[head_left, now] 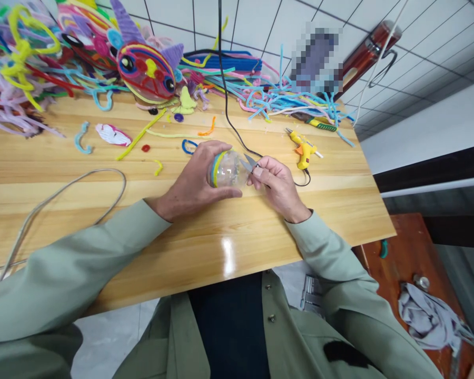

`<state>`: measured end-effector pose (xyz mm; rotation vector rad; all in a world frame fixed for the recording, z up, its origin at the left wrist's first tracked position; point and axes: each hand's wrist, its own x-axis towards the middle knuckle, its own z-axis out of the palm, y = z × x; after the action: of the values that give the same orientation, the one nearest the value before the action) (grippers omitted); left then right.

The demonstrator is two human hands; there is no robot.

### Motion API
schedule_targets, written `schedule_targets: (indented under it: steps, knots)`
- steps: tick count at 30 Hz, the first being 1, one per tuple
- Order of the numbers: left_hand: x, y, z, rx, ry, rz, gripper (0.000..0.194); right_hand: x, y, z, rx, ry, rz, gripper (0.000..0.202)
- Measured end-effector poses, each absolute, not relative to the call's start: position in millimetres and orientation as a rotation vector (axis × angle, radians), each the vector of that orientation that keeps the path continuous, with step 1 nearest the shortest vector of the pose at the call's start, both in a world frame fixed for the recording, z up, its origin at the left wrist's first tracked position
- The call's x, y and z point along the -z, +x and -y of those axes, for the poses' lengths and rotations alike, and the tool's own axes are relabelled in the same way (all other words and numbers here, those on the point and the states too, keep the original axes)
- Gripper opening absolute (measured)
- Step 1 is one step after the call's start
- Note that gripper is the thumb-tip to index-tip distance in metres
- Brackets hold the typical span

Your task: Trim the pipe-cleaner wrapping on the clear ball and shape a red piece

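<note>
My left hand (pixel 199 176) wraps round a clear plastic bottle piece (pixel 229 169), which lies on its side with yellow and blue bands about one end. In my right hand (pixel 276 184) is a pair of scissors (pixel 252 162), its pointed blades parted and at the clear end of the piece. Whether the blades touch the plastic I cannot tell. Fingers hide the scissor handles. A blue pipe-cleaner loop (pixel 189 147) lies just beyond my left hand. To the right of my right hand rests a yellow hot glue gun (pixel 303 149).
Along the wall lie heaps of coloured pipe cleaners (pixel 276 102) and a decorated animal-like head (pixel 148 71). A black cable (pixel 225 95) crosses the wooden table (pixel 260 237). A grey cord (pixel 59 195) loops at left. A red thermos (pixel 363 58) stands at the back right.
</note>
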<state>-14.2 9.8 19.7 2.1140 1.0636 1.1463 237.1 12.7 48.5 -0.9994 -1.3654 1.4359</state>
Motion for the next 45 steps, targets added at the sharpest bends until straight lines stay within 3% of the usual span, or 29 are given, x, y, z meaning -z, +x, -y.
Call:
schedule_targets:
  steps: [3, 13, 25, 34, 45]
  knots:
    - [-16, -12, -13, -1.147, 2.096, -1.092, 0.112, -55, 239, -8, -1.494, -1.013, 1.386, 0.047]
    - [-15, -10, -12, -1.164, 2.083, -1.041, 0.103, -65, 234, 11, -1.558, -1.127, 1.553, 0.039]
    - [-9, -1, -5, -1.377, 2.103, -0.897, 0.066, -54, 232, 20, -1.473, -1.134, 1.451, 0.039]
    - [2, 3, -6, -1.571, 2.156, -0.836, 0.066, -47, 226, 24, -1.426, -1.101, 1.406, 0.043]
    - [3, 5, -6, -1.519, 2.16, -0.956, 0.075, -57, 232, 20, -1.473, -1.125, 1.475, 0.033]
